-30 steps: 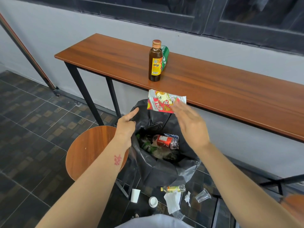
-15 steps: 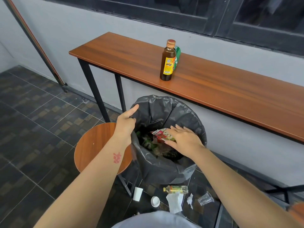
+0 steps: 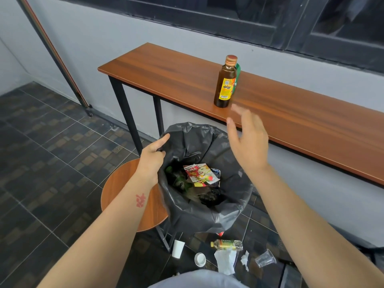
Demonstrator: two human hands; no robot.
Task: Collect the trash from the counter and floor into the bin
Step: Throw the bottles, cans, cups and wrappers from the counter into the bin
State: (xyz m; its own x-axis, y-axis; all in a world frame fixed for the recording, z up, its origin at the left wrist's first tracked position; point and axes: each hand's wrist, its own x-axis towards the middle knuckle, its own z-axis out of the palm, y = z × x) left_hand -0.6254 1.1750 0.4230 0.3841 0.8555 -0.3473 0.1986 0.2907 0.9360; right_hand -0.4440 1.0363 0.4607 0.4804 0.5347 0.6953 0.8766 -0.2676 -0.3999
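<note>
A black bin bag (image 3: 228, 206) stands open below the wooden counter (image 3: 291, 117). My left hand (image 3: 152, 156) grips the bag's left rim. A red and white snack wrapper (image 3: 200, 174) lies on top of the trash inside. My right hand (image 3: 249, 140) hovers above the bag's right side, fingers spread, holding nothing. On the counter a brown glass bottle (image 3: 226, 82) stands upright with a green can (image 3: 237, 79) just behind it. On the floor lie a white paper cup (image 3: 178, 248), a white lid (image 3: 200, 259), a small plastic bottle (image 3: 227, 244), white tissue (image 3: 225, 262) and a clear plastic cup (image 3: 266, 260).
A round wooden stool (image 3: 122, 194) stands left of the bag, under my left forearm. The counter's black metal legs (image 3: 124, 113) rise behind the bag. A slanted wooden pole (image 3: 56, 57) leans on the wall at the left. Dark floor tiles spread to the left.
My right hand carried the snack wrapper into the bag, let it go, and has risen out empty toward the counter. My left hand kept its hold on the rim.
</note>
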